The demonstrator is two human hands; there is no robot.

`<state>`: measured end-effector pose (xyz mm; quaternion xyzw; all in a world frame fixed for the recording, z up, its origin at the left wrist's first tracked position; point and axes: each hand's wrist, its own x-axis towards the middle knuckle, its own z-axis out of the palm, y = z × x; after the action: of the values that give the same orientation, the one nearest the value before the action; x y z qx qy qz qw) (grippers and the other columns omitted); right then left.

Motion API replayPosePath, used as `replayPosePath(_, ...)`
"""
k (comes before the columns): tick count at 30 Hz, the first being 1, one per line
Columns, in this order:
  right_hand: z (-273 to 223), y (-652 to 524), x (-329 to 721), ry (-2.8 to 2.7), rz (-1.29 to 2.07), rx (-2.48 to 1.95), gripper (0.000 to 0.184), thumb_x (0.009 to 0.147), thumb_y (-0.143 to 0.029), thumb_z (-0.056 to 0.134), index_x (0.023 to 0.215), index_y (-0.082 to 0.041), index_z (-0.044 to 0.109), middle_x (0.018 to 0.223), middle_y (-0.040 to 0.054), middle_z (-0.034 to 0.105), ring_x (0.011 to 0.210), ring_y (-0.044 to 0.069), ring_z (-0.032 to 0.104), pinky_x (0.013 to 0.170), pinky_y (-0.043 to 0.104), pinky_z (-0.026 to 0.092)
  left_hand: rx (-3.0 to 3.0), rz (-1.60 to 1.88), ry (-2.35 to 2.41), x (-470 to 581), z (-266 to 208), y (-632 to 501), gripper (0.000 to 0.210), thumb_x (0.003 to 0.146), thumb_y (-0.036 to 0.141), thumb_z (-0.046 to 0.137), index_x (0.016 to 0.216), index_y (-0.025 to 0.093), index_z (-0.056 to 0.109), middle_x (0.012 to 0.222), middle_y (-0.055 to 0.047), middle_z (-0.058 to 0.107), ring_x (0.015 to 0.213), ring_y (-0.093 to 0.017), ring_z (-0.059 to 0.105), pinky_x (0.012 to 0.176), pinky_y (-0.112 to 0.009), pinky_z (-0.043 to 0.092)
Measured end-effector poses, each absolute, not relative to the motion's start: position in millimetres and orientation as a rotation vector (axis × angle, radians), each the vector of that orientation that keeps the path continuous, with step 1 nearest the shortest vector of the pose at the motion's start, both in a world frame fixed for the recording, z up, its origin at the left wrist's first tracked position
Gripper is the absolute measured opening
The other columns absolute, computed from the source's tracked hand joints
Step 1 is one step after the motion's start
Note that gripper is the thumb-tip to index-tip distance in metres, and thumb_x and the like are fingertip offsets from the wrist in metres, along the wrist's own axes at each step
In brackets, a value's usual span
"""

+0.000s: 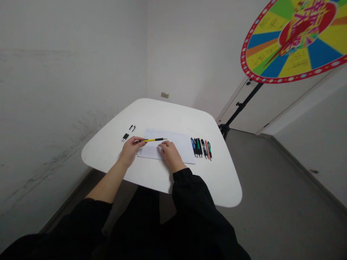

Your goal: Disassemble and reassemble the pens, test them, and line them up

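My left hand [131, 149] grips one end of a yellow pen with black parts [155, 139], its fingers pinched together. The pen lies level above a white sheet of paper [176, 148], tip pointing right. Close under the tip end is my right hand [170, 154], its fingers curled and thumb near the index finger. Whether anything sits between those fingers I cannot make out. The paper rests on a white table [168, 113], partly covered by both hands.
Right of the paper lies a row of several pens [200, 148] in blue, black, green and pink. At the left are a couple of black-and-clear pens [125, 137] with small parts beside them. A colourful prize wheel [287, 57] on a black stand rises beyond the table's right side.
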<state>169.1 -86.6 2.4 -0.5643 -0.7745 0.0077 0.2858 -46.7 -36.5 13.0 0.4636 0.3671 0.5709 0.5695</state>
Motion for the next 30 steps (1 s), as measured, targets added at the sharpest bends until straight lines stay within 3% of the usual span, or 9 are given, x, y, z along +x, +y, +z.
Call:
replayPosePath(6,3.8,-90.3,169.2,-2.072,0.018,-1.538,0.041,0.097,0.0,0.049,0.125,-0.019,0.072,0.118,0.012,0.069,0.108,0.027,0.055,0.098,0.041,0.05,1.087,1.328,0.864,-47.2,14.1,-37.4,0.043,0.056,0.036,0.097,0.088,0.018,0.073,0.088,-0.007,0.077,0.09,-0.023,0.074,0.091,-0.04,0.057)
replayPosePath(15,2.4,-91.9,172.6,-1.95,-0.051,-1.637,0.023,0.098,-0.012,0.056,0.109,-0.018,0.076,0.106,0.0144,0.066,0.103,0.03,0.051,0.092,0.044,0.048,1.088,1.319,0.856,-47.5,13.6,-37.5,0.042,0.057,0.034,0.096,0.088,0.018,0.073,0.089,-0.007,0.078,0.09,-0.023,0.074,0.089,-0.038,0.057)
replayPosePath(20,-1.7,-89.4,173.3,-1.884,-0.054,-1.72,0.017,0.098,-0.016,0.06,0.093,-0.017,0.075,0.098,0.0127,0.063,0.097,0.028,0.054,0.088,0.04,0.048,1.097,1.321,0.863,-47.2,13.4,-37.4,0.042,0.058,0.035,0.096,0.089,0.018,0.073,0.089,-0.007,0.077,0.09,-0.023,0.074,0.088,-0.038,0.057)
replayPosePath(30,-1.0,-88.4,171.2,-1.838,-0.08,-1.728,0.014,0.093,-0.011,0.056,0.091,-0.017,0.068,0.093,0.0093,0.063,0.087,0.023,0.056,0.081,0.034,0.046,1.09,1.32,0.875,-47.6,11.8,-36.5,0.042,0.057,0.034,0.096,0.088,0.018,0.074,0.088,-0.007,0.077,0.088,-0.021,0.073,0.087,-0.036,0.056)
